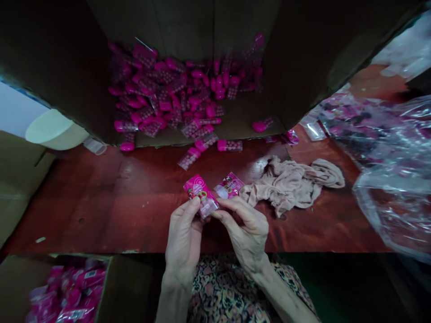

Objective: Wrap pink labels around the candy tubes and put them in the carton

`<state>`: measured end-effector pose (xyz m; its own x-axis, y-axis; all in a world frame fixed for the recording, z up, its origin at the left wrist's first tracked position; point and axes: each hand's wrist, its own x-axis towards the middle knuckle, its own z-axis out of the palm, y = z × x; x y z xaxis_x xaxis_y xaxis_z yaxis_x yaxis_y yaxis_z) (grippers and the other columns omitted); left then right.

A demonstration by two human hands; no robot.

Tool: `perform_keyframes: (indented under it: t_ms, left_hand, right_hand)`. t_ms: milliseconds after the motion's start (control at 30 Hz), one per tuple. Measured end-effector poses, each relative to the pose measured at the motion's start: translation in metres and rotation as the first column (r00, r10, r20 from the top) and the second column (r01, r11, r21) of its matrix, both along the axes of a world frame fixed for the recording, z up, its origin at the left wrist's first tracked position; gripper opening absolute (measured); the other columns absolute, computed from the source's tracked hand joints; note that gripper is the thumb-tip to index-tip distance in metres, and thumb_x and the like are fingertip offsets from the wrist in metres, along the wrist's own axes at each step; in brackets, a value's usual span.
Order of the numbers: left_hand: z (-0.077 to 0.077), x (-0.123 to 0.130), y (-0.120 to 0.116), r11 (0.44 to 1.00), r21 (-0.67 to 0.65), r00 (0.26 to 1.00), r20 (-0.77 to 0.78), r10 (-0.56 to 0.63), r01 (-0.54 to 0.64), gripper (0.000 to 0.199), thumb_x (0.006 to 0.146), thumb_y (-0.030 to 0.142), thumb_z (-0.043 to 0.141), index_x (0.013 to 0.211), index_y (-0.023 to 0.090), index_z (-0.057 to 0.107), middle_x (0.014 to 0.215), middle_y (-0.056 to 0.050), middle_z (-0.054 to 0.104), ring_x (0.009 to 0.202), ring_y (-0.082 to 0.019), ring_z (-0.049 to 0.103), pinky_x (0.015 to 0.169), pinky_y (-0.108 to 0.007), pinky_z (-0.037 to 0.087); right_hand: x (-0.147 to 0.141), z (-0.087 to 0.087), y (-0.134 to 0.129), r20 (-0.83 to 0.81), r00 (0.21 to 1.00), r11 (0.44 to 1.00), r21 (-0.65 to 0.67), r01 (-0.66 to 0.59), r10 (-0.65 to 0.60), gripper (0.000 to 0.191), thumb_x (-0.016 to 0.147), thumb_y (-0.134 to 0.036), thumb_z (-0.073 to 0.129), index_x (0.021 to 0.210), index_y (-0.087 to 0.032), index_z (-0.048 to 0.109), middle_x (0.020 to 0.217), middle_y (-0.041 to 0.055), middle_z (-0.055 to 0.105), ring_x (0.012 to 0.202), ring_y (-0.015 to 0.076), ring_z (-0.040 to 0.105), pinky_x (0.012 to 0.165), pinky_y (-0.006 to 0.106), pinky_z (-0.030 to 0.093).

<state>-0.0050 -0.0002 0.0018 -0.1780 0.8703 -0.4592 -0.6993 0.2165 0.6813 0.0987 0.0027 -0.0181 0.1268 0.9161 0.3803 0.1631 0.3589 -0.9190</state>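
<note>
Over the front of the red table, my left hand (183,235) pinches a pink printed plastic sleeve (195,185) between thumb and fingers. My right hand (248,229) has thumb and forefinger closed on the same sleeve's lower right edge. The sleeve's bottom end looks clear; whether anything is inside cannot be made out. A second pink sleeve (235,181) lies just beyond my right fingers. Farther back, a few clear containers with pink caps and small pale balls (189,158) rest on the table.
An open cardboard box (249,130) at the back holds many pink-capped containers. A crumpled rag (292,184) lies right of my hands, beside clear plastic bags (397,188). At left are a white bowl (55,130) and, below the table edge, a box of pink packets (76,291).
</note>
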Motion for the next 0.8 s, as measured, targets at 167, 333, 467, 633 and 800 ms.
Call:
perform_keyframes:
  t_ms: [167,333,467,633,800]
  left_hand:
    - [0.001,-0.006,-0.003,1.000,-0.014,0.999,0.032,-0.025,0.026,0.009,0.068,0.022,0.070,0.065,0.014,0.069,0.063,0.000,0.066,0.055,-0.006,0.054,0.051,-0.017,0.044]
    - [0.003,-0.007,-0.009,0.999,-0.014,0.999,0.013,-0.048,0.048,0.013,0.066,0.024,0.072,0.066,0.011,0.069,0.065,-0.002,0.067,0.058,-0.008,0.056,0.055,-0.019,0.046]
    - [0.006,-0.006,-0.014,0.999,-0.001,0.998,0.004,-0.055,0.055,0.014,0.068,0.024,0.071,0.069,0.010,0.069,0.067,-0.004,0.067,0.057,-0.007,0.056,0.055,-0.018,0.046]
    - [0.008,-0.008,-0.015,1.000,-0.003,1.000,0.004,-0.030,0.030,0.015,0.066,0.025,0.072,0.068,0.011,0.068,0.066,-0.003,0.066,0.059,-0.008,0.056,0.058,-0.021,0.049]
    - [0.016,-0.054,-0.035,0.977,-0.032,0.975,-0.072,0.209,-0.212,0.015,0.062,0.025,0.074,0.069,0.016,0.065,0.061,0.004,0.060,0.059,-0.007,0.054,0.055,-0.017,0.048]
  right_hand:
    - [-0.005,0.003,-0.003,-0.023,1.000,1.000,0.003,-0.003,0.003,0.015,0.072,-0.007,0.068,0.082,-0.019,0.069,0.066,-0.0018,0.064,0.059,0.0115,0.058,0.056,0.023,0.049]
    - [-0.006,0.005,-0.005,-0.027,0.999,0.999,0.022,0.030,-0.030,0.013,0.071,-0.009,0.069,0.078,-0.020,0.069,0.063,-0.0028,0.063,0.055,0.0109,0.057,0.052,0.023,0.049]
    - [-0.007,0.007,-0.006,-0.044,0.998,0.998,0.048,0.039,-0.037,0.016,0.070,-0.007,0.070,0.078,-0.021,0.070,0.063,-0.0033,0.065,0.055,0.0104,0.057,0.053,0.022,0.049]
    - [-0.009,0.010,-0.010,-0.002,1.000,0.999,0.041,-0.018,0.018,0.013,0.072,-0.011,0.070,0.081,-0.020,0.070,0.066,-0.0023,0.065,0.056,0.0108,0.058,0.053,0.023,0.048]
    - [0.015,0.012,-0.002,0.193,0.977,0.995,0.063,0.074,-0.085,0.016,0.077,-0.018,0.066,0.093,-0.020,0.068,0.073,-0.0004,0.064,0.064,0.0126,0.059,0.061,0.026,0.049]
